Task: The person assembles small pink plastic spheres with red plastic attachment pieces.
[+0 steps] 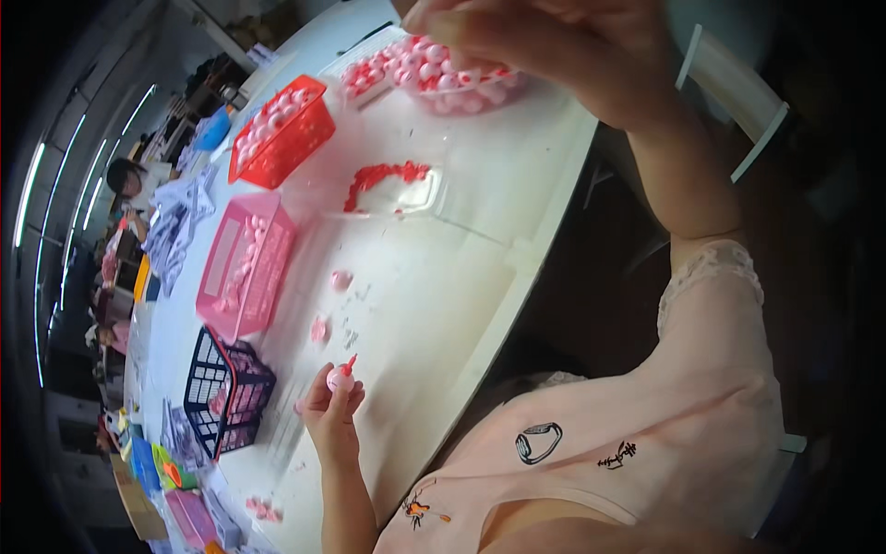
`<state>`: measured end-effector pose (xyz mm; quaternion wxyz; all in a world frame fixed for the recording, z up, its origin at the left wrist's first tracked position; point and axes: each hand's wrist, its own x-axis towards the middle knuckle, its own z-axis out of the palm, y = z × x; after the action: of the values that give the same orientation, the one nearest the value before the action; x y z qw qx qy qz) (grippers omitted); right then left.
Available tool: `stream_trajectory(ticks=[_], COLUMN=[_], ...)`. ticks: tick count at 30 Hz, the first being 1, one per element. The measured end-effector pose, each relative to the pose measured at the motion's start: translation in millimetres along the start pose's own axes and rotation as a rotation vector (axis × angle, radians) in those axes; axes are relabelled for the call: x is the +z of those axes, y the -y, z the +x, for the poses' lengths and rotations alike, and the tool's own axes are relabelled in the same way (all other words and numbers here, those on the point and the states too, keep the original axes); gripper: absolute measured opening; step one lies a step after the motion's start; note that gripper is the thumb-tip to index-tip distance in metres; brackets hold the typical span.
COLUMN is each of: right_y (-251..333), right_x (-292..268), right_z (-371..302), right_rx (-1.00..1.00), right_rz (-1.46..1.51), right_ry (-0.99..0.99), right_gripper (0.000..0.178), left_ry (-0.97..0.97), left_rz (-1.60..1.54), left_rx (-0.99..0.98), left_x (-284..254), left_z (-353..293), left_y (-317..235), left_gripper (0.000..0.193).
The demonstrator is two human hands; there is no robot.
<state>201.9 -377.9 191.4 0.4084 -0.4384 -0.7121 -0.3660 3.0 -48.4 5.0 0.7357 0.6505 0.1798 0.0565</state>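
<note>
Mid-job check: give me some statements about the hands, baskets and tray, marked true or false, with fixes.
1. The left hand holds a pink ball with a red piece sticking out. True.
2. The pink basket stands between the red basket and the dark blue basket. True.
3. The right hand is inside the dark blue basket. False: it is up by the clear bowl of pink balls.
4. The shallow clear tray is full of pink balls. False: small red bits lie in it.
5. The red basket has nothing in it. False: it holds pink balls.
</note>
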Motion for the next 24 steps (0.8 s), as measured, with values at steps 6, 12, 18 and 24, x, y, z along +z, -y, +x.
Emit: stream_trajectory(ticks=[6, 12, 18, 24], right_y=[21.8, -70.5, -110.1, -112.0], right_x=[-32.4, -109.8, -107.7, -90.4], right_z=[-15.8, -182.2, -263.3, -276.2], right_rx=[1.314, 1.157, 1.828, 1.765], right_rz=[-0.44, -1.169, -0.64, -0.8], right_ry=[-0.146, 0.028, -0.115, -0.28], right_gripper=[0.015, 0.042, 0.04, 0.045], left_ry=[0.096, 0.232, 0.245, 0.234], left_rz=[0.079, 0.069, 0.224, 0.255], left_rx=[0.166, 0.283, 0.311, 0.283], left_x=[36.8, 71.4, 76.0, 77.9], left_z=[28.7, 51.8, 59.1, 60.3], left_y=[5.1, 33.8, 38.1, 41.2], left_gripper=[0.036, 0.038, 0.038, 0.039])
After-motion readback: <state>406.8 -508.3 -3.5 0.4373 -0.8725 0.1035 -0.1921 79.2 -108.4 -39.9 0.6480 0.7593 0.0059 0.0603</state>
